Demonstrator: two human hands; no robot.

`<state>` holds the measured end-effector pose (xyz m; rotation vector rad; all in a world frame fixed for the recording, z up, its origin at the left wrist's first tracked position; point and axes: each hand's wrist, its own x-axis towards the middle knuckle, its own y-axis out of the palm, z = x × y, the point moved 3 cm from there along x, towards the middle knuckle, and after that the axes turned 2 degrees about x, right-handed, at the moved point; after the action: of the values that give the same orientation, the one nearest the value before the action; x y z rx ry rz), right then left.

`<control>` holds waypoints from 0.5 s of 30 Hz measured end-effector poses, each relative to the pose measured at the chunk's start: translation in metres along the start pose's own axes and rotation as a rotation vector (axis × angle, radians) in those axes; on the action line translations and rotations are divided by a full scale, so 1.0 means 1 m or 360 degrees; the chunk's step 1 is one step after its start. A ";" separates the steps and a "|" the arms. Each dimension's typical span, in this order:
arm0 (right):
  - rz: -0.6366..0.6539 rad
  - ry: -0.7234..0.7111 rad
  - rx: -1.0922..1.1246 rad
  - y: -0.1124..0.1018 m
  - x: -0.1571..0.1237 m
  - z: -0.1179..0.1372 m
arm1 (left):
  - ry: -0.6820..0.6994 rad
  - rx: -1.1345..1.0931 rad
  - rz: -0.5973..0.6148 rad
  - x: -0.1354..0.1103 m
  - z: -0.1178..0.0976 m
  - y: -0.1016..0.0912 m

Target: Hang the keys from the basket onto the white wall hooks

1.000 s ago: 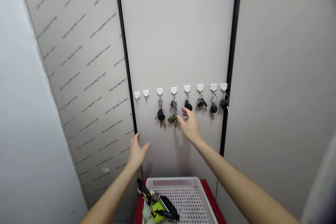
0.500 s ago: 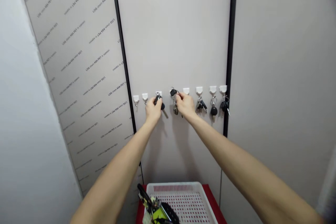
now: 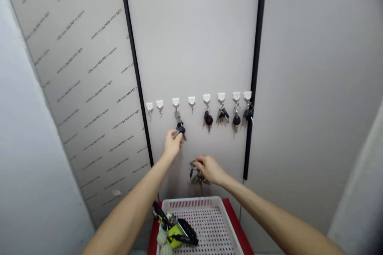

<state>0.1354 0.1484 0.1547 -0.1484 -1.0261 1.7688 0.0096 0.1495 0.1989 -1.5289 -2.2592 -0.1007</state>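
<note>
My left hand (image 3: 173, 142) pinches the lower end of a set of black-headed keys (image 3: 180, 127), which hangs by its ring and clasp from the third white hook (image 3: 176, 102) from the left. Lower and to the right, my right hand (image 3: 209, 169) grips a bunch of keys (image 3: 198, 178) by the top, and the keys dangle in front of the panel above the basket. Directly above, the fourth hook (image 3: 192, 101) carries nothing. The two leftmost hooks, one of them a white hook (image 3: 160, 104), are bare too.
Several key sets, including black keys (image 3: 208, 118) and a single black-headed key (image 3: 236, 120), hang on the right-hand hooks. Below, a white perforated basket (image 3: 223, 223) rests on a red surface (image 3: 239, 227). Keychains and a yellow-green item (image 3: 176, 236) lie at its left.
My right hand has taken a bunch of keys off the fourth hook and lowered it toward the basket. My left hand has slid down its hanging keys. The view has shifted slightly.
</note>
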 end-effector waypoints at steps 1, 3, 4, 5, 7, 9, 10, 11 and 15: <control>-0.0044 0.0025 0.0016 0.000 0.004 -0.001 | -0.0001 0.0027 -0.0075 0.009 -0.006 -0.001; -0.0090 0.0080 0.0082 -0.004 0.012 0.001 | -0.0002 0.0201 -0.0219 0.027 -0.020 -0.004; -0.0072 0.0098 0.0110 -0.006 0.016 0.003 | 0.0001 0.0348 -0.0283 0.034 -0.026 -0.005; -0.0031 0.0105 0.0127 -0.007 0.017 0.005 | 0.0007 0.0508 -0.0343 0.039 -0.030 -0.005; 0.0101 0.0095 0.0115 -0.004 0.013 0.005 | 0.0014 0.0769 -0.0423 0.045 -0.033 -0.005; 0.0257 0.0096 0.0080 0.005 0.001 -0.004 | 0.0039 0.0866 -0.0419 0.049 -0.032 -0.005; 0.0330 0.0102 0.0063 0.012 -0.007 -0.011 | 0.0074 0.0847 -0.0404 0.050 -0.033 -0.006; 0.0404 0.0117 0.0051 0.019 -0.017 -0.019 | 0.0121 0.0790 -0.0397 0.052 -0.035 -0.008; 0.0639 0.0189 -0.0004 0.049 -0.056 -0.055 | 0.0361 0.0329 -0.0464 0.066 -0.070 -0.027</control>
<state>0.1551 0.1292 0.0670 -0.4839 -0.9586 2.0898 -0.0155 0.1769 0.2923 -1.0236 -2.2157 -0.1127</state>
